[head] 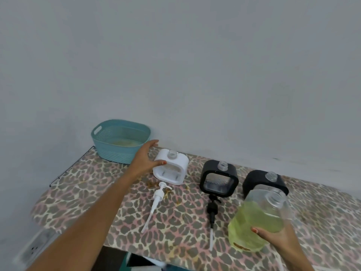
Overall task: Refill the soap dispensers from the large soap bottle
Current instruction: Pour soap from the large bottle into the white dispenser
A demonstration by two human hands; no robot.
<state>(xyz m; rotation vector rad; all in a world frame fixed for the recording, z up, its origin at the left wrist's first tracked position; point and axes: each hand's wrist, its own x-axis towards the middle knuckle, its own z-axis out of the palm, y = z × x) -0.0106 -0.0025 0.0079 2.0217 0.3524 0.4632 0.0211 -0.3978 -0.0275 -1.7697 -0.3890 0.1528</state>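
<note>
Large soap bottle (pixel 257 222), right of and nearer than the white dispenser (pixel 172 169): clear, uncapped, tilted, roughly half full of yellow-green liquid, gripped low by the right hand (pixel 273 237). White dispenser: upright, neck open. The left hand (pixel 145 158) has spread, nearly straight fingers, thumb touching the dispenser's left side. To its right stand two open-necked black dispensers (pixel 218 178) (pixel 265 182). In front lie a white pump (pixel 159 194) and black pump (pixel 212 209). Behind-left, a teal basket (pixel 117 151) holds something pale yellow.
</note>
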